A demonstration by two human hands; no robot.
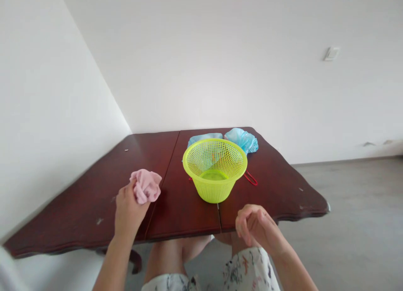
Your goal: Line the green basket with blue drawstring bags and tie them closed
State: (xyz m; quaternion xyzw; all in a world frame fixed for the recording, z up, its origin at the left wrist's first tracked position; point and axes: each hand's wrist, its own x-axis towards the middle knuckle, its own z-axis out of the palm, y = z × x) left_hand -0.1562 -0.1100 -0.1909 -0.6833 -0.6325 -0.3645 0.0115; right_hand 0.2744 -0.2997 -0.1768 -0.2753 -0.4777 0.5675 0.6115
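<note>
My left hand (129,203) is closed around a crumpled pink cloth (146,186), held over the left part of the dark red wooden table (103,186). Near the table's front edge, my right hand (256,226) is loosely curled above my lap. It is open, the thumb apart from the bent fingers, and no object shows in it. Between the two hands a lime-green plastic basket (217,192) with mesh sides stands upright on the table. Through its mesh I see no contents that I can clearly make out.
Behind the basket lie a crumpled light-blue plastic bag (242,139) and a flatter blue plastic piece (204,136), partly hidden. A red loop of cord (251,178) rests right of the basket. White walls (204,64) border the table at the back and left.
</note>
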